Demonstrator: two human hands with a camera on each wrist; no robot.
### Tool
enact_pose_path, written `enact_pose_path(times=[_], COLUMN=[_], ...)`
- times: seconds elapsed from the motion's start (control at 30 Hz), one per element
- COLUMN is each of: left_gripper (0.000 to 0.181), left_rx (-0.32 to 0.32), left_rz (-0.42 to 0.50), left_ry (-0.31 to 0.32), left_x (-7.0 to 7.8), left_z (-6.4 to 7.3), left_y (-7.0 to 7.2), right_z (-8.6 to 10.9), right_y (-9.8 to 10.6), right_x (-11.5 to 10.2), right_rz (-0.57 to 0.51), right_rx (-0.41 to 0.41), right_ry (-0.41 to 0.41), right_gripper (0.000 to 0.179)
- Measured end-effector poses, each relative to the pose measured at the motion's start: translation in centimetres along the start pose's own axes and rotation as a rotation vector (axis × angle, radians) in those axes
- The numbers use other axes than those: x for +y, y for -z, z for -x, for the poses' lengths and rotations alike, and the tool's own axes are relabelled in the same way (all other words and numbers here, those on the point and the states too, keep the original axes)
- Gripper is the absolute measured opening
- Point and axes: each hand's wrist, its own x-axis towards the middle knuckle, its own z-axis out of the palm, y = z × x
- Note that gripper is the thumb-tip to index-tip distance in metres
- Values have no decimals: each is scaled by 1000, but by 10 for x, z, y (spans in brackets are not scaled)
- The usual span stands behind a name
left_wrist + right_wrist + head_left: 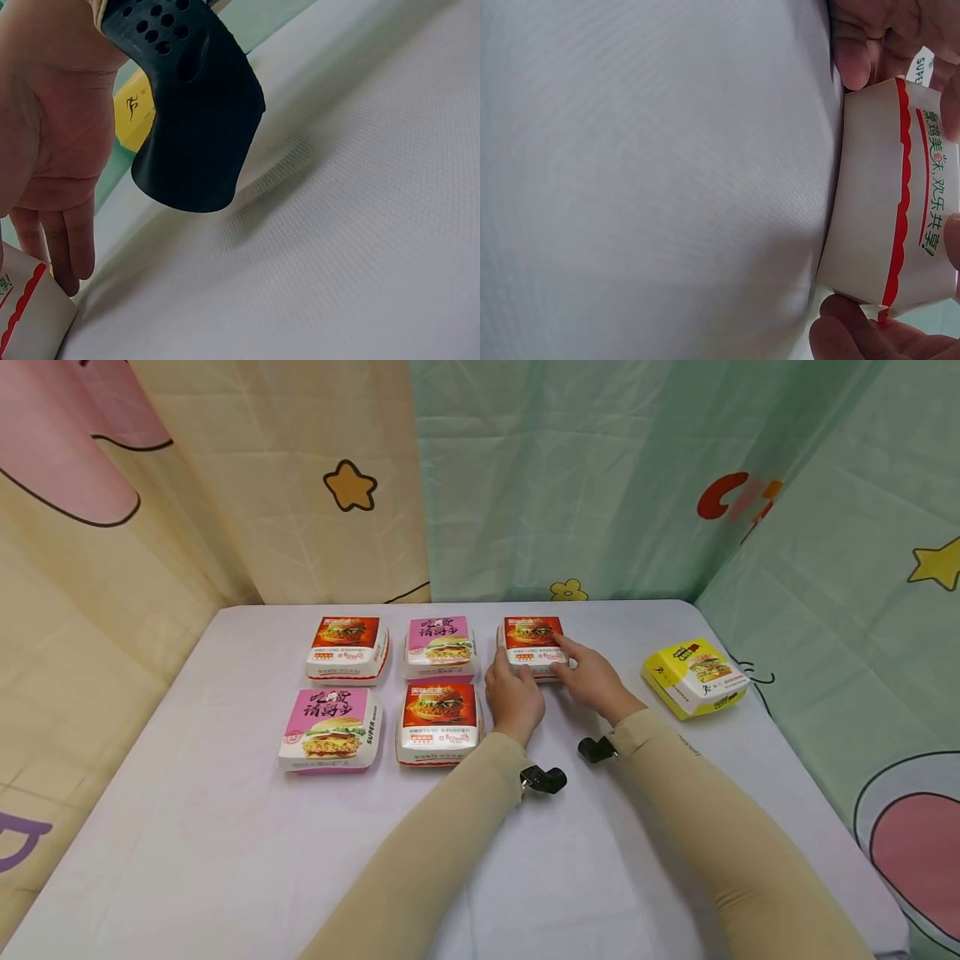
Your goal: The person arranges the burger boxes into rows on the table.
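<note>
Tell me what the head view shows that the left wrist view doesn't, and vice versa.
Only the head view shows the pink boxes and orange star.

Only the left wrist view shows the palm of the right hand and holes in its black wrist mount.

Both show that hand, the yellow box and white tabletop.

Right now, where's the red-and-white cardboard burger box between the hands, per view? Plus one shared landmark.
Head: red-and-white cardboard burger box, just right of centre, between left hand and right hand.
Left wrist: box, bottom-left corner, partly cut off.
Right wrist: box, right side, reaching frame edge.
Shared landmark: white tablecloth.
</note>
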Motion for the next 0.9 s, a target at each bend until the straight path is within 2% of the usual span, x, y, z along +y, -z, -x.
enact_pose_path(times=[0.3,0.9], left_gripper=[61,62], left_rx=[2,0], left_rz=[-19,13], left_ry=[-4,9], left_x=[0,1], left_z=[1,0], left_y=[1,1], right_z=[1,-2], right_y=[-1,-2], right_x=[0,2], right_rz=[-38,-62], right_rx=[17,12], right_ry=[16,2], right_gripper=[75,74])
